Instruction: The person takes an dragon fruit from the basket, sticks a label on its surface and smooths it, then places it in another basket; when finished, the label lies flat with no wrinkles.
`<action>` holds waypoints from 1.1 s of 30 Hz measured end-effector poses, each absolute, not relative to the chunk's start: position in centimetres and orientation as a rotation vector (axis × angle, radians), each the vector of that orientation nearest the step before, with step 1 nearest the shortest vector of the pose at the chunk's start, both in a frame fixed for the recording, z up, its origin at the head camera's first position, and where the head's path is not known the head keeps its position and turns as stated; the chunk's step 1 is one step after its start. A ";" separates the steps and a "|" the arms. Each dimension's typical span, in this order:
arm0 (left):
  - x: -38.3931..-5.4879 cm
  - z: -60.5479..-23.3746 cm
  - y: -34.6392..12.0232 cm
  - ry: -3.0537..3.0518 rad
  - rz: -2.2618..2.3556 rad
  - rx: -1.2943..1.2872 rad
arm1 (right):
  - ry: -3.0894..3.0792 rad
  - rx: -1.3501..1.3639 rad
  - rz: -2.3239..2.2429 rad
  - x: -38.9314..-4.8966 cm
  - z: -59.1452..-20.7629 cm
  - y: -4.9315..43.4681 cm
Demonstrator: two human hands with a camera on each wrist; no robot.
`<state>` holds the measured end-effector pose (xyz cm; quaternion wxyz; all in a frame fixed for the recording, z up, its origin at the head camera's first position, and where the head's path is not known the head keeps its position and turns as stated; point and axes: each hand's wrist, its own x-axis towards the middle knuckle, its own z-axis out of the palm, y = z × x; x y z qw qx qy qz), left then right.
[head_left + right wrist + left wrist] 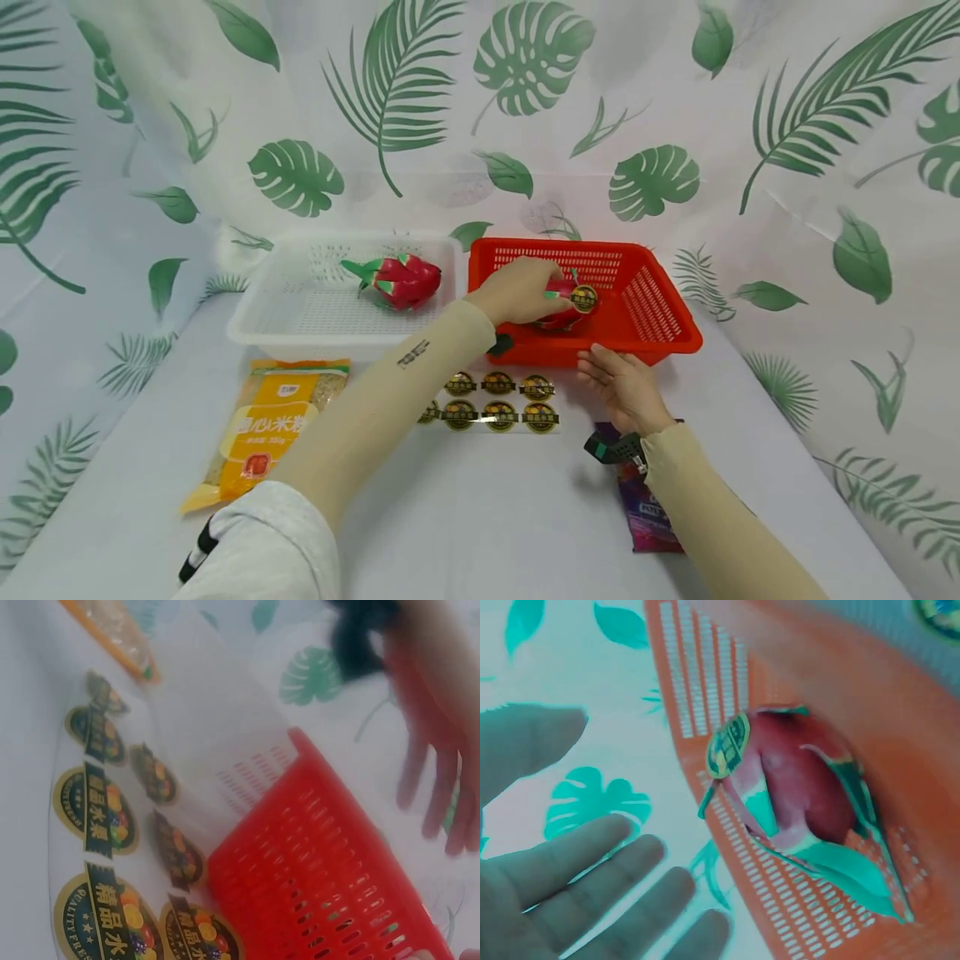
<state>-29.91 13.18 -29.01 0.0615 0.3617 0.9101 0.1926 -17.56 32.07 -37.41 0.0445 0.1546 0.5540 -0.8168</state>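
A dragon fruit [810, 780] was held by the red basket [654, 304], laid on its side, with a round label [583, 298] stuck near one end. It was probably placed there so that rolling would be checked by the walls and the label left facing outward. A second dragon fruit [408, 282], on which no label could be seen, was kept apart in the white basket [345, 340], presumably so that the two would not be mixed. The sticker sheet [519, 399] was laid flat on the surface [480, 517] just in front of the baskets, likely so that labels could be peeled within easy reach. The bag [262, 433] and the purple packet [648, 521] were set off to either side, perhaps to leave the middle free.

The left grip [521, 290] was spread, its fingers nearly straight, with nothing pinched; the labelled fruit lay just beside and below it, and a gap was shown in the left wrist view. The right grip [622, 387] was loosely bent, with nothing seen held, its fingertips at the front rim; whether the rim was touched could not be told. The fruit lay beyond that rim.
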 end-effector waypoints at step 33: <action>-19.1 -39.3 -11.0 2.743 1.217 0.608 | 2.493 0.116 -1.946 -15.3 -35.8 29.8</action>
